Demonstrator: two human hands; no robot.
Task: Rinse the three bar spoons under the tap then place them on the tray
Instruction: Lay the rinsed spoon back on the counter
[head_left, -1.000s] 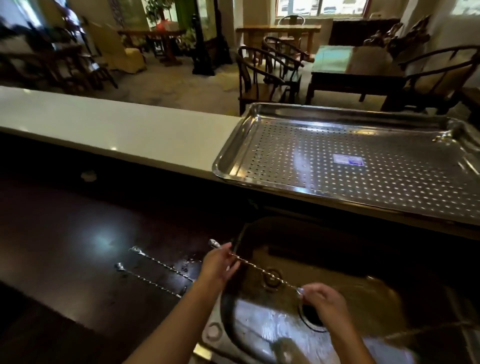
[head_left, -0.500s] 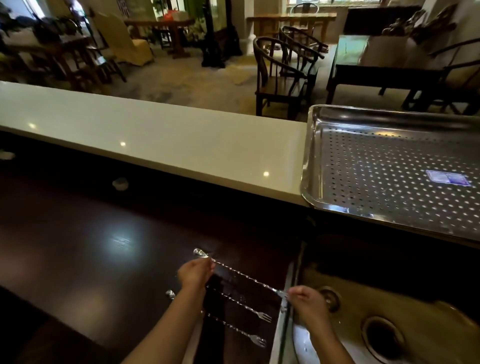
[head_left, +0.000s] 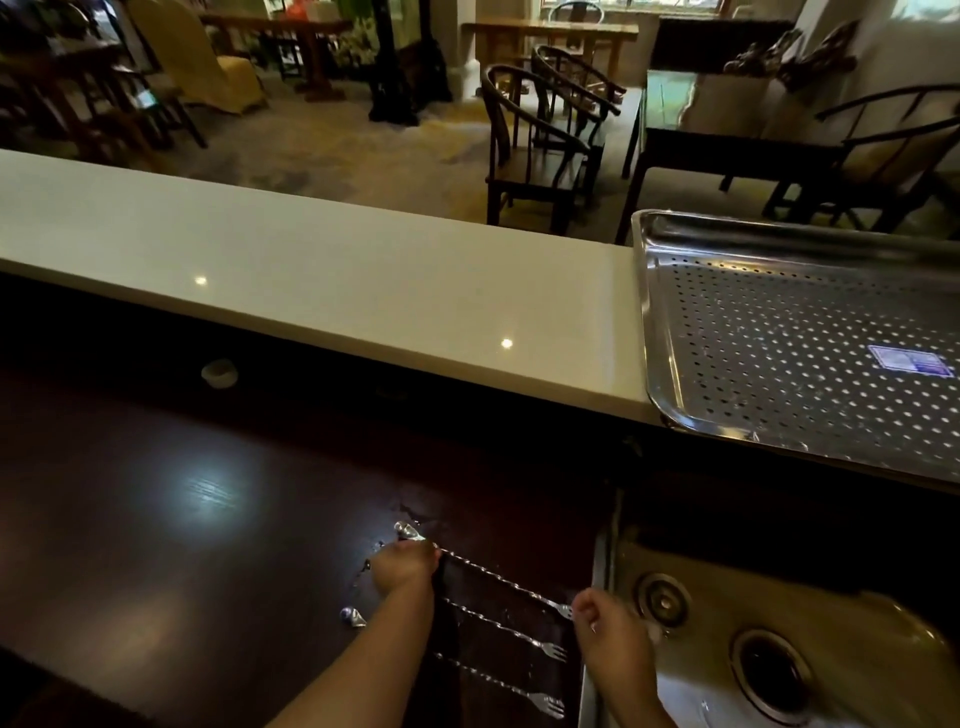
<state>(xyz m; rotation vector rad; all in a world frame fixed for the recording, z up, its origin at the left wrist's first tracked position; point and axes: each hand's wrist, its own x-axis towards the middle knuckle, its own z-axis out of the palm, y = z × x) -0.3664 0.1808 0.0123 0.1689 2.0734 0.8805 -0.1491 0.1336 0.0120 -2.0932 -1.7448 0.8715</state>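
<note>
While looking down at the sink (head_left: 727, 597), can see the top spoon (head_left: 498, 577) just left of it, over the dark surface (head_left: 208, 519). Long and thin, with a twisty stem, a small bowl at the end far from the sink and a little fork at the end near the sink.

Left hand (head_left: 405, 566) closed around the top spoon close to its bowl end. Right hand (head_left: 608, 623) right at the sink's left edge, fingers curled, just by the fork end. Cannot tell if pinching the fork or only touching it. Cannot tell if the top spoon is lifted or lying flat.

Middle spoon (head_left: 504, 626) flat on the dark surface, just left of the sink and nearer the person than the top one. Bottom spoon (head_left: 498, 682) flat too, nearest the person, fork tip close to the sink's edge. All three slanted the same way, side by side, not touching. Left arm lying over their far parts. One small shiny bowl end peeking out past the arm, on the side away from the sink.

Tray (head_left: 644, 322) up behind the sink, on the white surface (head_left: 311, 270). Shiny metal, full of little holes, with a blue sticker (head_left: 911, 359) on it. Drain hole (head_left: 774, 670) dark and round inside the sink.
</note>
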